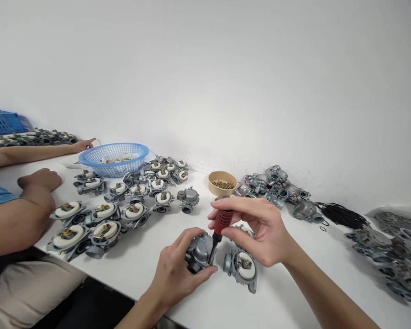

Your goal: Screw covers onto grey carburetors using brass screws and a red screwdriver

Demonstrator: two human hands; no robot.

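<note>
- Head view, lower centre: left hand [178,265] grasps a grey carburetor [202,249] on the white bench [219,301], thumb along its near edge.
- Right hand [256,228] grips a red-handled screwdriver [223,221], its tip at the carburetor's right edge.
- Just right of that, 1 float-side-up carburetor [245,265] lies close by; the right hand partly hides another part behind it.
- Centre: a round tub [215,186] of small brass-coloured pieces, beside a heap of carburetor bodies [260,183].
- Right: black rings [342,215], a clear bag [397,221] of small parts, more metal castings [393,269].
- Left: rows of carburetors with white floats [104,230], a blue basket [113,170], a co-worker's 2 arms [17,224] at the frame's edge.
</note>
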